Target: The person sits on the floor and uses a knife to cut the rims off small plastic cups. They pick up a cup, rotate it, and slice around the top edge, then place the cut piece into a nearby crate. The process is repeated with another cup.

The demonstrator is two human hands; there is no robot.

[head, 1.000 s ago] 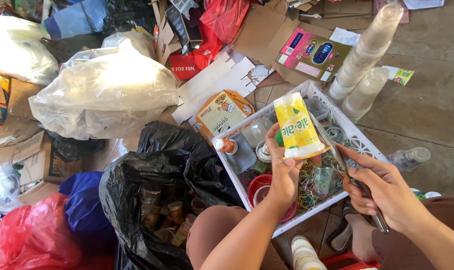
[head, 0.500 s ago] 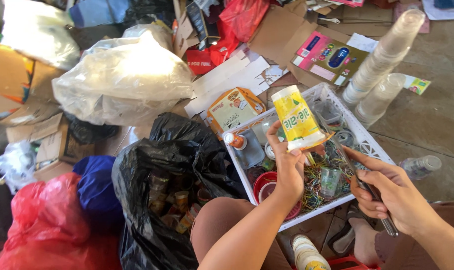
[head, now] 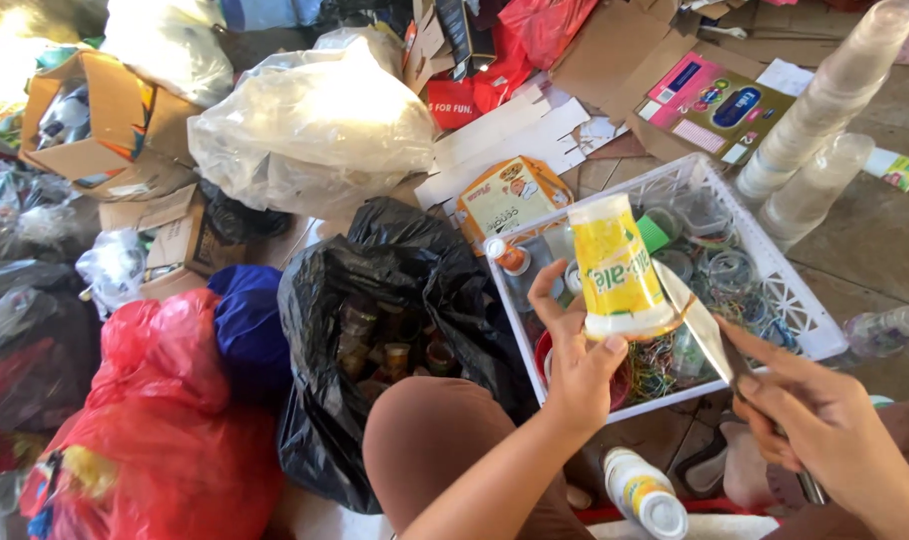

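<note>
My left hand [head: 572, 362] grips a yellow and white plastic cup [head: 617, 267], held upside down over a white plastic crate [head: 786, 300]. In my right hand [head: 812, 418] is a knife [head: 702, 330], its blade tip touching the lower rim of the cup. Inside the crate lie lids, rubber bands and small plastic pieces. My knee [head: 436, 440] sits just left of the crate.
An open black bag [head: 374, 300] holding small bottles stands left of the crate. A red bag [head: 164, 430], a blue bag [head: 244, 330] and a clear bag [head: 314, 130] lie further left. Stacked clear cups [head: 824, 100] lean at the right. Flattened cardboard [head: 614, 60] covers the floor behind. A small bottle [head: 644, 492] lies by my leg.
The view shifted left, showing more bags. My left hand has tilted the cup slightly, and the knife in my right hand has moved up to the cup's rim.
</note>
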